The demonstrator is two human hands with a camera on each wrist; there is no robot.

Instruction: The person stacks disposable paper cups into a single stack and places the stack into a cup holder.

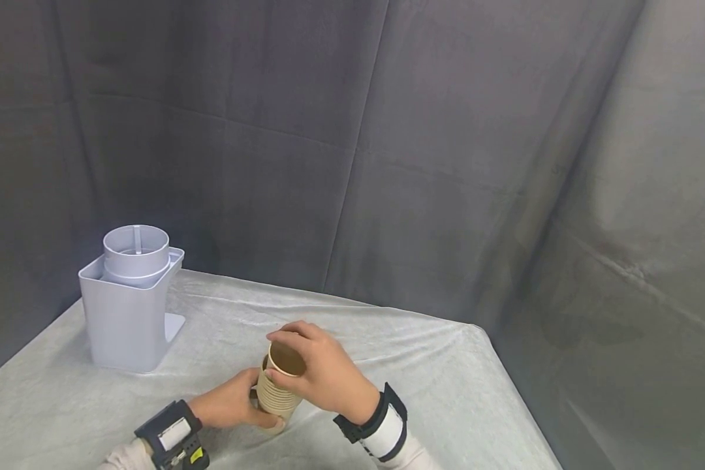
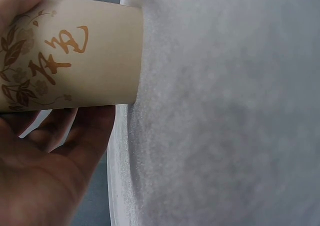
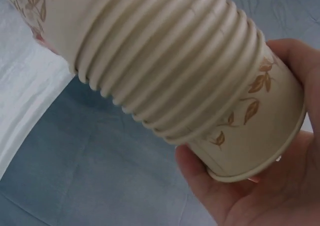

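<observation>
A stack of several nested beige paper cups (image 1: 277, 391) stands tilted on the white tablecloth, near its front edge. My left hand (image 1: 235, 406) holds the lowest cup from the left, with the palm (image 2: 45, 176) under its printed side (image 2: 75, 55). From the right, my right hand (image 1: 320, 375) curls over the top and grips the uppermost cup's rim (image 1: 286, 359). The right wrist view shows the ribbed band of stacked rims (image 3: 170, 70) and fingers (image 3: 260, 196) cupping the base of the bottom cup (image 3: 250, 136).
A light grey plastic cup dispenser (image 1: 130, 307) with a round tube on top stands at the table's back left. The white cloth (image 1: 423, 365) covers the table. Its right edge drops off near the dark grey curtain (image 1: 593, 261).
</observation>
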